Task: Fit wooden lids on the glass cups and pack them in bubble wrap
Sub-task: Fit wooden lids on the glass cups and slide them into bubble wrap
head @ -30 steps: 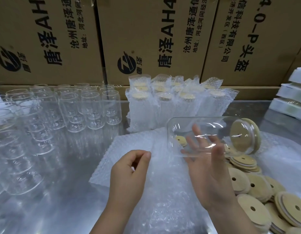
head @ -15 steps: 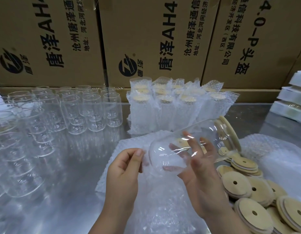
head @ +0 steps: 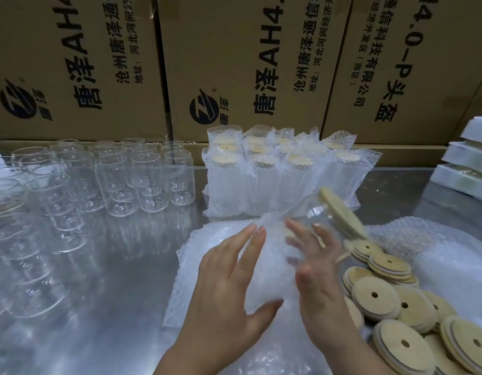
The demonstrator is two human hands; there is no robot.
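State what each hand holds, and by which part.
Left hand holds the bubble wrap bag near its open end. Right hand grips the lidded glass cup by its glass wall, not the wooden lid.

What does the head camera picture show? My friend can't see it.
The right hand holds a glass cup with a wooden lid partly inside a bubble wrap bag that the left hand grips. Loose lids lie to the right, bare cups to the left, wrapped cups behind.
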